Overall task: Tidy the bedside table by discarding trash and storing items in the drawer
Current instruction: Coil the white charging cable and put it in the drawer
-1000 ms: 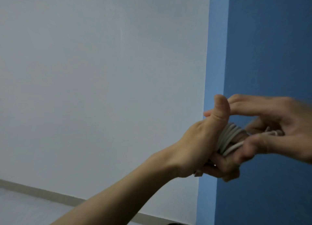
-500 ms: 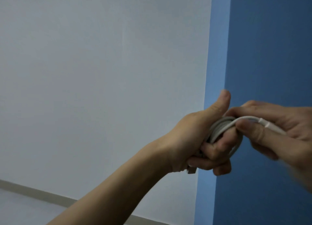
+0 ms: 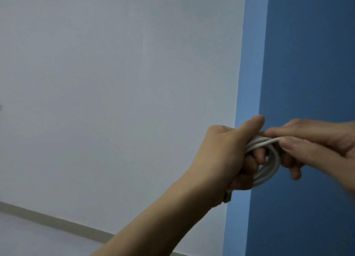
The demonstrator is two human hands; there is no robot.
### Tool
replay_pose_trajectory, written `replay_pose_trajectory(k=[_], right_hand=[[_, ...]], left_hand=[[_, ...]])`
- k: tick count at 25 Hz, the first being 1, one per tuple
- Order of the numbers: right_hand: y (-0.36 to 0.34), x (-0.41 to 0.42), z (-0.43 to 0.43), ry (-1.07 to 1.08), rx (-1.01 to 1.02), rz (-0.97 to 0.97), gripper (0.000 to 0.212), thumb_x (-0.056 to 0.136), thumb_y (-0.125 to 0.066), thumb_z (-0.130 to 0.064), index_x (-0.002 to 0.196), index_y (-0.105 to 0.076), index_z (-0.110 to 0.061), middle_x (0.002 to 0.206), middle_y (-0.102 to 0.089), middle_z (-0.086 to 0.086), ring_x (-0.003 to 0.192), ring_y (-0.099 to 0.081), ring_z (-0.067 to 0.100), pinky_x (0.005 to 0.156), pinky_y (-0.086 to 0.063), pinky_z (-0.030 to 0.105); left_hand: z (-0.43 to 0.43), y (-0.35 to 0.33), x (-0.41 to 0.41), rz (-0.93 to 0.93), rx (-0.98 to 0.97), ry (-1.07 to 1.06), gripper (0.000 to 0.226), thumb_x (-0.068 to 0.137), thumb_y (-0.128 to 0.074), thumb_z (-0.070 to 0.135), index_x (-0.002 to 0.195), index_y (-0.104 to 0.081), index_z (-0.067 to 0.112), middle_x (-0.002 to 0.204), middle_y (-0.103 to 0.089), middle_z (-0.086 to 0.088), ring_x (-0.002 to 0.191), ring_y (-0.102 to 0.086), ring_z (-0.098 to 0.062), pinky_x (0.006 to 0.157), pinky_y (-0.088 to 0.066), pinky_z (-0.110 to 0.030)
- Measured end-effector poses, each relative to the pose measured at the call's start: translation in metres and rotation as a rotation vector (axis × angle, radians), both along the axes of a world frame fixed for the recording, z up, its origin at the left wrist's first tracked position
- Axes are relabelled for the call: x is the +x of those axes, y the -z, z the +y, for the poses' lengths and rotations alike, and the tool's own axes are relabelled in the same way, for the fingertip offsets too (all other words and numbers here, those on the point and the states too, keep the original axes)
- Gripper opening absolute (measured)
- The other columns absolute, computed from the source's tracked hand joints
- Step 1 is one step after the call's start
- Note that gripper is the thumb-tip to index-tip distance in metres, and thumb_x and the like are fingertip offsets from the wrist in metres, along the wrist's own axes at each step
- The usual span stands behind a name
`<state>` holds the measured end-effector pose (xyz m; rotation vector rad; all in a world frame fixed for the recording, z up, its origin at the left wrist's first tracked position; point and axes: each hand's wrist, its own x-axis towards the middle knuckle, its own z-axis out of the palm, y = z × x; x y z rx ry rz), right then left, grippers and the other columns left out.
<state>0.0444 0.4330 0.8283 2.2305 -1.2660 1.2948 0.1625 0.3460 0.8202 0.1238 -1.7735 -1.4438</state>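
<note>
A white cable [image 3: 269,169] is wound into a small coil in front of me, at the right of the view. My left hand [image 3: 226,157] is closed around the coil, thumb up, with a grey plug end [image 3: 227,197] poking out below the palm. My right hand [image 3: 315,146] comes in from the right and pinches the loose end of the cable across the top of the coil. The bedside table and its drawer are out of view.
A pale grey wall [image 3: 115,82] fills the left. A blue wall or panel [image 3: 307,63] rises on the right behind my hands. A strip of floor and skirting [image 3: 48,219] shows at the lower left.
My right hand has carried the loose cable end over the top of the coil and drawn it tighter. The coil now hangs more openly below my left fingers. Both hands sit slightly lower.
</note>
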Motion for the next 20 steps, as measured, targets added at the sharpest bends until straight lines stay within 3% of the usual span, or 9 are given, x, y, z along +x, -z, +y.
replay_pose_trajectory(k=[3, 5, 9, 13, 16, 18, 20], right_hand=[[-0.003, 0.001, -0.003, 0.270, -0.079, 0.155, 0.040, 0.073, -0.040, -0.073, 0.075, -0.059, -0.038, 0.064, -0.064, -0.012, 0.050, -0.058, 0.009, 0.041, -0.042, 0.018], [-0.002, 0.002, -0.007, 0.361, -0.105, 0.220, 0.044, 0.075, -0.031, -0.073, 0.071, -0.051, -0.034, 0.070, -0.062, -0.012, 0.054, -0.056, 0.009, 0.045, -0.042, 0.022], [0.001, 0.004, -0.015, 0.308, -0.134, 0.197, 0.036, 0.082, -0.029, -0.060, 0.073, -0.047, -0.029, 0.079, -0.059, -0.015, 0.062, -0.055, 0.003, 0.047, -0.039, 0.011], [0.007, 0.009, -0.020, 0.323, -0.303, 0.219, 0.035, 0.088, -0.033, -0.047, 0.072, -0.047, -0.019, 0.055, -0.047, 0.005, 0.062, -0.050, 0.011, 0.051, -0.037, 0.015], [0.009, 0.004, -0.022, 0.295, -0.289, 0.123, 0.037, 0.088, -0.032, -0.051, 0.070, -0.047, -0.022, 0.078, -0.054, -0.001, 0.058, -0.050, 0.012, 0.046, -0.037, 0.020], [0.007, -0.003, -0.023, 0.286, -0.249, 0.049, 0.038, 0.087, -0.031, -0.055, 0.070, -0.046, -0.024, 0.077, -0.057, -0.003, 0.055, -0.051, 0.013, 0.042, -0.038, 0.023], [0.006, -0.009, -0.024, 0.277, -0.227, 0.016, 0.038, 0.085, -0.032, -0.056, 0.069, -0.045, -0.024, 0.073, -0.057, 0.000, 0.051, -0.050, 0.015, 0.040, -0.037, 0.025]], left_hand=[[0.002, 0.001, -0.004, -0.023, -0.048, -0.071, 0.059, 0.095, -0.048, 0.033, 0.042, -0.043, 0.007, 0.023, -0.031, 0.005, 0.017, -0.023, -0.006, 0.032, -0.022, -0.006], [0.003, 0.001, -0.005, -0.015, -0.080, -0.126, 0.060, 0.095, -0.046, 0.036, 0.043, -0.044, 0.008, 0.024, -0.032, 0.005, 0.018, -0.025, -0.006, 0.032, -0.022, -0.008], [0.010, 0.005, -0.002, 0.106, -0.206, -0.278, 0.061, 0.097, -0.042, 0.035, 0.042, -0.051, 0.009, 0.025, -0.039, 0.001, 0.021, -0.038, -0.012, 0.032, -0.030, -0.015], [0.000, 0.006, 0.005, 0.362, -0.372, -0.535, 0.059, 0.097, -0.045, 0.026, 0.049, -0.052, -0.008, 0.039, -0.051, -0.021, 0.029, -0.046, -0.013, 0.037, -0.033, -0.014], [-0.015, 0.000, 0.012, 0.194, -0.352, -0.246, 0.045, 0.097, -0.046, 0.023, 0.061, -0.062, -0.001, 0.049, -0.058, -0.015, 0.044, -0.051, -0.014, 0.045, -0.036, -0.014], [-0.023, -0.003, 0.018, 0.045, -0.313, 0.043, 0.022, 0.093, -0.049, 0.018, 0.086, -0.065, 0.004, 0.063, -0.062, -0.006, 0.061, -0.055, -0.014, 0.056, -0.044, -0.015], [-0.032, -0.003, 0.023, -0.024, -0.236, 0.248, 0.017, 0.087, -0.050, 0.012, 0.096, -0.063, 0.006, 0.069, -0.065, -0.002, 0.072, -0.060, -0.015, 0.067, -0.051, -0.016]])
